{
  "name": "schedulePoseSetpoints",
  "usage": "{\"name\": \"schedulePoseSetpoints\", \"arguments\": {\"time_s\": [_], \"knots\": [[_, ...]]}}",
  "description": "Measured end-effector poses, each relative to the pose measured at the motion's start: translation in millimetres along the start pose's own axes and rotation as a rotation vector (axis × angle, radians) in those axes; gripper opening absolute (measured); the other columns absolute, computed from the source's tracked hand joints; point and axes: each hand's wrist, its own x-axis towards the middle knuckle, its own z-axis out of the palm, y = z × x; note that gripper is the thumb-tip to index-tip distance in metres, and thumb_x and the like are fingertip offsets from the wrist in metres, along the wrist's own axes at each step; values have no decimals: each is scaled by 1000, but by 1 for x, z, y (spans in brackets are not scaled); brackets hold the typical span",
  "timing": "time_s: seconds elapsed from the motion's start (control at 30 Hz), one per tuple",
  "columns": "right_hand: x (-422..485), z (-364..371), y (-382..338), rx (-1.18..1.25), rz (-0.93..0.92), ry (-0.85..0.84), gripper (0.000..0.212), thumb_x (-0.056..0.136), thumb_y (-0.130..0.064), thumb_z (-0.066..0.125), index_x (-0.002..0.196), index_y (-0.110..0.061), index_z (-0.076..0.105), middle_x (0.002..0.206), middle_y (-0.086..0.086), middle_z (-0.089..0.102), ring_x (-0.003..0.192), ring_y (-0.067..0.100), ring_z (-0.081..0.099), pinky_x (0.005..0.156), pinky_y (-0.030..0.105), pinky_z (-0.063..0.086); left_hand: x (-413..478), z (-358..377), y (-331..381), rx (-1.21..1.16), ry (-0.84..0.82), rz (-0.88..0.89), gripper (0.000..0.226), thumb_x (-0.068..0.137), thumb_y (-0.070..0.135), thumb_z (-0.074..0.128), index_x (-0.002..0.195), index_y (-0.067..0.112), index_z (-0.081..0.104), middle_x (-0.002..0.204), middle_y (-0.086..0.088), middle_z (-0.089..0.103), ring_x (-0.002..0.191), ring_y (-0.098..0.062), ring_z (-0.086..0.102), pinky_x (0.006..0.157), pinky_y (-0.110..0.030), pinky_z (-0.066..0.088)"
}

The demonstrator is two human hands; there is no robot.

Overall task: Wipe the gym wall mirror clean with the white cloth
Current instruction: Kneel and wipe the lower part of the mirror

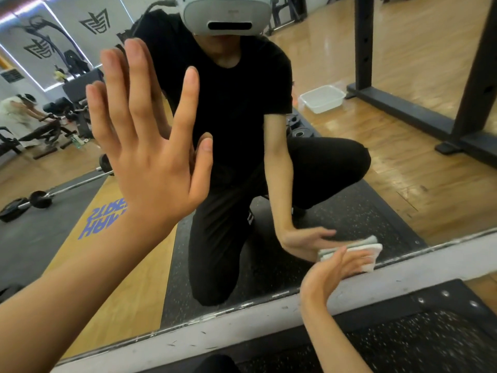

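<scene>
Pressing the white cloth (373,251) (looks soft, limp; best palmed flat) with my straight-fingered right hand (336,270); left hand (150,152) splayed on the mirror (403,170).

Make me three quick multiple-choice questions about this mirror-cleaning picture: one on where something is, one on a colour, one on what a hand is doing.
1. Where on the mirror is the white cloth? A) top corner B) low, near the bottom edge C) centre
2. What colour is the reflected shirt? A) black B) red C) yellow
3. How is the left hand? A) clenched fist B) flat on the mirror, fingers straight C) holding a bottle
Answers: 1 B, the right hand presses it there; 2 A, the reflection shows black; 3 B, its palm meets its own reflection.
</scene>
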Motion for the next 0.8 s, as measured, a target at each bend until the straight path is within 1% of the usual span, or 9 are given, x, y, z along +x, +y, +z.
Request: {"name": "schedulePoseSetpoints", "arguments": {"time_s": [0.1, 0.2, 0.27, 0.33, 0.4, 0.47, 0.6, 0.67, 0.8], "knots": [[-7, 17, -58, -12, -331, 0, 78, 103, -73, 14, 164, -36, -18, 172, -5, -28, 159, 19, -24, 130, 59, -3, 0, -1, 0, 8, 4, 2, 62, 105, 37, 41, 163, 15, 40, 158, -43, 32, 148, -61, 31, 123, -68, 20], [-22, 32, -83, -261, -667, -88, 71, 112, -34, 35, 168, -11, -4, 174, 14, -19, 159, 34, -22, 130, 47, -11, -1, -3, 0, 3, -12, 4, 63, 104, 36, 46, 163, 16, 39, 159, -42, 30, 149, -60, 30, 124, -68, 19], [-13, 22, -63, -410, -799, -130, 66, 111, -27, 35, 167, -6, 6, 173, 24, -7, 159, 44, -14, 131, 50, -7, 0, -3, 1, 6, -13, 5, 64, 103, 36, 48, 164, 16, 39, 161, -40, 29, 150, -59, 28, 124, -67, 19], [7, -6, -16, -535, -851, -183, 61, 113, -36, 20, 168, -15, 3, 174, 21, -8, 160, 45, -10, 129, 63, 9, -1, -3, 0, 10, -5, 8, 65, 103, 37, 49, 164, 16, 38, 162, -39, 29, 151, -57, 27, 126, -64, 16], [20, -34, 24, -630, -760, -227, 62, 113, -40, 13, 169, -22, -5, 175, 16, -13, 160, 41, -12, 121, 72, 23, -1, -2, -1, 11, 5, 21, 66, 102, 38, 48, 164, 16, 38, 162, -38, 28, 152, -57, 26, 127, -63, 15], [24, -46, 38, -647, -686, -222, 64, 110, -36, 14, 167, -22, -12, 174, 15, -18, 160, 39, -17, 118, 74, 28, -1, -2, -1, 5, 1, 21, 66, 102, 38, 48, 164, 17, 38, 163, -37, 28, 153, -56, 26, 126, -65, 17], [23, -23, -34, -523, -732, -193, 69, 110, -38, 20, 167, -13, -9, 173, 19, -19, 158, 46, -19, 127, 65, 6, -2, -3, 2, -7, -16, 8, 66, 102, 36, 50, 164, 17, 38, 165, -35, 25, 154, -54, 23, 127, -65, 16], [19, -2, -97, -552, -961, -144, 68, 110, -38, 25, 166, -6, 4, 171, 26, -13, 155, 54, -16, 127, 66, 0, -1, -4, 0, -15, -19, 9, 66, 102, 35, 52, 164, 17, 38, 165, -35, 25, 155, -54, 22, 127, -63, 14], [7, 32, -205, -589, -1329, -189, 71, 107, -44, 30, 167, -14, 8, 172, 16, -11, 156, 52, -15, 126, 59, -13, -2, -5, 2, -23, -4, 13, 66, 102, 35, 52, 164, 17, 38, 166, -32, 23, 156, -52, 22, 128, -62, 15]]}}
